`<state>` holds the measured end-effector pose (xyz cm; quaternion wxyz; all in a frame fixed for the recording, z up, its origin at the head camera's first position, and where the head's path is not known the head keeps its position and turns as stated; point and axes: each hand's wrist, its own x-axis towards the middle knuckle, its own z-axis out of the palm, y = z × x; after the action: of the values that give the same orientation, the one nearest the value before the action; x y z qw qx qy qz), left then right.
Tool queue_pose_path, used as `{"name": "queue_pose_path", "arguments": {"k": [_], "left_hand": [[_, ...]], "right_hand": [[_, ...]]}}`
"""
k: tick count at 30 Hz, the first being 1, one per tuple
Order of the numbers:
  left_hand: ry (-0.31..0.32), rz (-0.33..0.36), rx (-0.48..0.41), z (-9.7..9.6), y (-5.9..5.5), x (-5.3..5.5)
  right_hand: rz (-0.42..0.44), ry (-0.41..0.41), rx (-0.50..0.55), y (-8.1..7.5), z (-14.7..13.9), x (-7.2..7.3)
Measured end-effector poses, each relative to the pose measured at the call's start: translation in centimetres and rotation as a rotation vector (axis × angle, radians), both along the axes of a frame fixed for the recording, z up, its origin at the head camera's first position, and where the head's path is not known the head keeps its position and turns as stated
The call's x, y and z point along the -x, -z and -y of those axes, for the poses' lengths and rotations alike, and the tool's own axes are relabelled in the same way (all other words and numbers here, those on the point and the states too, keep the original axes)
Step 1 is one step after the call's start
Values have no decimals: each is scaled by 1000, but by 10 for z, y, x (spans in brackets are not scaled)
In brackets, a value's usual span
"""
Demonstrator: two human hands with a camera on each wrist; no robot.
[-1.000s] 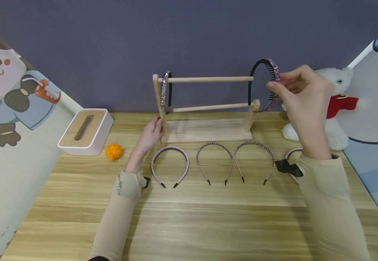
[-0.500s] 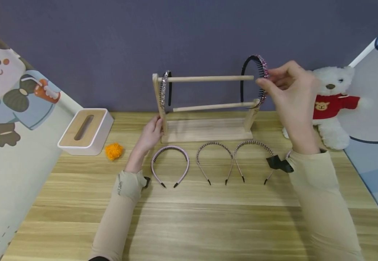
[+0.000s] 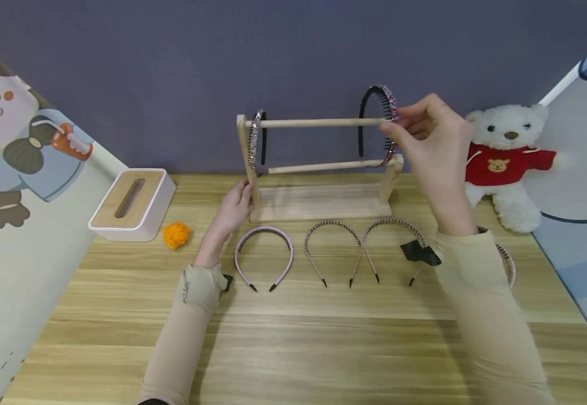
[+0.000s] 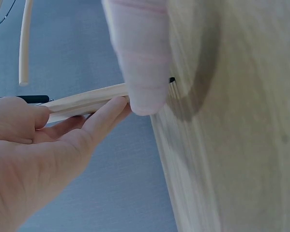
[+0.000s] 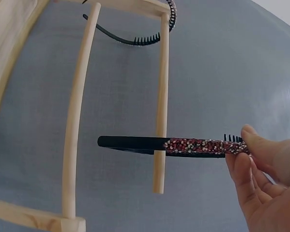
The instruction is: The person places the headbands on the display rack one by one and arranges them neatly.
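My right hand (image 3: pixel 432 149) pinches a black toothed headband (image 5: pixel 198 146) covered in pink glittering beads, thumb on one side and fingers on the other. In the right wrist view, this headband lies across the upper rod (image 5: pixel 161 96) close to the rod's free end. My left hand (image 3: pixel 235 208) grips the left upright of a wooden rack (image 3: pixel 319 202), low down near the base; the left wrist view shows fingers and thumb around the upright (image 4: pixel 82 99). A silver glittering headband (image 3: pixel 254 143) hangs on the upper rod by that upright. The lower rod (image 3: pixel 324 166) is bare.
In front of the rack lie a lilac headband (image 3: pixel 265 229) and two thin beaded headbands, one (image 3: pixel 332 223) beside the other (image 3: pixel 393 221). Another headband (image 3: pixel 508 261) is partly behind my right sleeve. A tissue box (image 3: pixel 131 205), orange pom-pom (image 3: pixel 176 235) and white teddy bear (image 3: pixel 508 169) stand around.
My right hand has moved left with the pink headband, from beyond the upper rod's free end to over it. The left hand has stayed on the upright.
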<state>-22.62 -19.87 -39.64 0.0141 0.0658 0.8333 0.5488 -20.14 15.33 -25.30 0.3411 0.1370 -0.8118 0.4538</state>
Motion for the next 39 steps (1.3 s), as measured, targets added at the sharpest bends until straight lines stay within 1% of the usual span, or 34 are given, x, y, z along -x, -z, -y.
{"name": "queue_pose_path", "arguments": {"k": [7,9,13,17,23,26,28,34,39], "left_hand": [[-9,-6,14,2,2,1],[-13,-5,20,2,2,1],[-13,-2,31,1,1,1],[-14,-5,35,1,1,0],[-16,-4,26,2,1,0],[-12,-3,20,2,2,1],[-10,-2,15,2,2,1],[-11,-2,16,2,2,2],[-19,-4,33,2,2,2]], "right_hand": [[-20,-7,-34,1,13,1],[-41,-16,-47,1,16,2],[-58,-24,-44,1,21,3],[-49,-22,-33,0,27,4],[-122,-62,-53,3,34,9],[-141,-79,-54,3,39,10],[-132,-80,-52,3,43,11],[-64,-83,-31,2,54,12],[-63,-93,-46,2,60,14]]}}
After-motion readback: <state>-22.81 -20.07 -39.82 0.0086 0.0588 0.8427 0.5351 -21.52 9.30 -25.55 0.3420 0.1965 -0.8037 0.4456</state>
